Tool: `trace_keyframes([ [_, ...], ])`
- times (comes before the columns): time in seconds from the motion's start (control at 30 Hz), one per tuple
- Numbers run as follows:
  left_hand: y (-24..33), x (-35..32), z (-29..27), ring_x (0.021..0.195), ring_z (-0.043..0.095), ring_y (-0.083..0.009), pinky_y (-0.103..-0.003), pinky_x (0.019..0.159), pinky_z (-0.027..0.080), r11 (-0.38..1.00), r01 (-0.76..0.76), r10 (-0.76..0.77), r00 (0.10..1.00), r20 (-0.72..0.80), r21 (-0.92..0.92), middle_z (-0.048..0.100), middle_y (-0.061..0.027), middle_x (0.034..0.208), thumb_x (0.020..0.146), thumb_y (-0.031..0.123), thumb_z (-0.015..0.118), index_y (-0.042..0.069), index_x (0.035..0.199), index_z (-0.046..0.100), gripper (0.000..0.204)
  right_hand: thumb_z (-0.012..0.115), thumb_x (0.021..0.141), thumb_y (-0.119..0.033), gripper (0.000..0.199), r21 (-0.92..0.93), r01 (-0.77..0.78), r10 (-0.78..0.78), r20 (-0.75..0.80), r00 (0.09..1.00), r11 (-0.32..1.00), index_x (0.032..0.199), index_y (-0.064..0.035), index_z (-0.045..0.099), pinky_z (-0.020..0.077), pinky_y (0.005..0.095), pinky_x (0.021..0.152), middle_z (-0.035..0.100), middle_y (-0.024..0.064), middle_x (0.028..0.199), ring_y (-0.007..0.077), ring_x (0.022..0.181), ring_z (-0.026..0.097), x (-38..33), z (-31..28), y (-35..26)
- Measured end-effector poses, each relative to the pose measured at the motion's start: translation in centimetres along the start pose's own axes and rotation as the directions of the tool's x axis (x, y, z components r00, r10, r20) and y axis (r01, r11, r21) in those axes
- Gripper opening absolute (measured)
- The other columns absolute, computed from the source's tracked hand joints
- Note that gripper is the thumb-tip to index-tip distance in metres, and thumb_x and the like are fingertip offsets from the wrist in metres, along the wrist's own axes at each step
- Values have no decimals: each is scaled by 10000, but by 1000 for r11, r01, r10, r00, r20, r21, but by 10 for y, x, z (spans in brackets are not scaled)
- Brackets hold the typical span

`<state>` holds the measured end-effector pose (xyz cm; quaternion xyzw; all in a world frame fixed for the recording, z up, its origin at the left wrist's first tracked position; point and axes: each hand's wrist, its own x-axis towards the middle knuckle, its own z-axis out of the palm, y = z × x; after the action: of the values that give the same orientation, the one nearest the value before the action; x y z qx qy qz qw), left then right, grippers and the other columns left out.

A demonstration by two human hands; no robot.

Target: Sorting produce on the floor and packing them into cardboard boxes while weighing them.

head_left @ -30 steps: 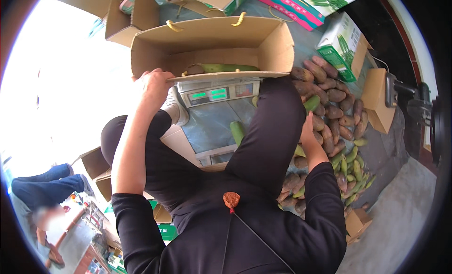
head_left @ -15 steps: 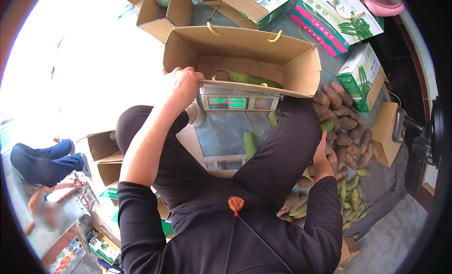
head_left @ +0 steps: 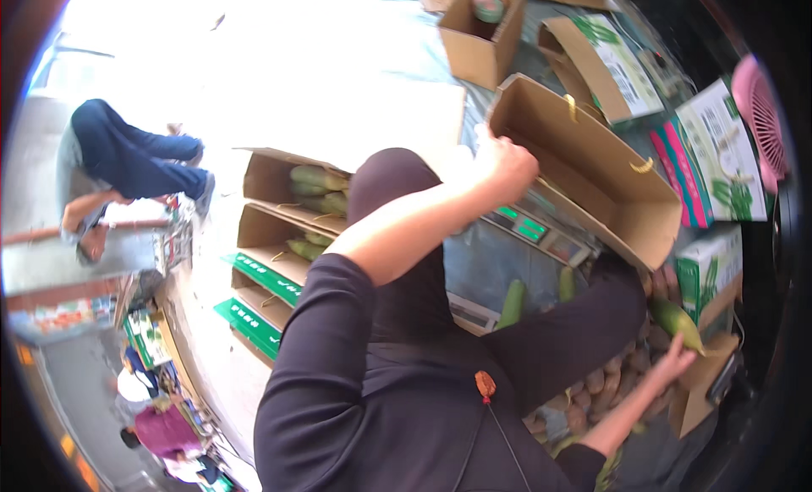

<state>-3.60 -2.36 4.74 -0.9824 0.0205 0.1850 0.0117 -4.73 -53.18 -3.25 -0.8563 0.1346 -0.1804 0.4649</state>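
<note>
My left hand (head_left: 507,164) has its fingers closed over the near left edge of an open brown cardboard box (head_left: 605,166) with yellow rope handles. The box rests on a digital scale (head_left: 550,242) with green lit displays. Its near wall hides part of the inside. Out to the right, my right hand (head_left: 670,363) grips the pointed end of a long green radish (head_left: 675,318), held above the pile of brownish-red roots (head_left: 596,389). Between my legs lie another green radish (head_left: 511,304) and part of a metal-framed device (head_left: 469,313).
Open boxes of green radishes (head_left: 317,181) stand left of my knee. More cartons (head_left: 478,43) are at the back, with a white-and-green box (head_left: 709,268) and pink basket (head_left: 761,124) at right. Another person (head_left: 135,153) sits at far left; others (head_left: 165,428) are at lower left.
My view has turned left, so everything sits further right. My right hand has come up from the pile beside my leg with a green radish. My left hand stays on the box edge.
</note>
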Motion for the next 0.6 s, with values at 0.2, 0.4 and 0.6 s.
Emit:
trace_keyframes([
  [0.2, -3, 4, 3, 1023, 602, -322, -683, 909, 285, 999, 16, -12, 994, 110, -34, 675, -102, 1044, 731, 162, 715, 104, 1028, 704, 303, 508, 964, -152, 341, 488, 213, -298, 103, 949, 847, 1224, 62, 454, 375, 355, 987, 499, 175, 1261, 227, 1144, 504, 45, -8, -114],
  [0.4, -3, 8, 8, 1004, 602, -304, -705, 908, 282, 999, 47, -45, 995, 87, -13, 680, -90, 1006, 750, 214, 698, 111, 1010, 707, 280, 555, 919, -60, 393, 394, 270, -461, 550, 696, 879, 1281, 30, 431, 370, 316, 977, 501, 115, 1244, 193, 1128, 503, 32, 98, -210],
  [0.6, 1, 14, 13, 970, 612, -320, -719, 890, 261, 996, 44, -41, 998, 44, -74, 681, -94, 996, 785, 224, 653, 114, 999, 713, 248, 662, 779, 42, 490, 354, 237, -422, 815, 397, 905, 1227, -9, 469, 457, 308, 863, 539, 79, 1099, 161, 1028, 538, -20, 237, -242],
])
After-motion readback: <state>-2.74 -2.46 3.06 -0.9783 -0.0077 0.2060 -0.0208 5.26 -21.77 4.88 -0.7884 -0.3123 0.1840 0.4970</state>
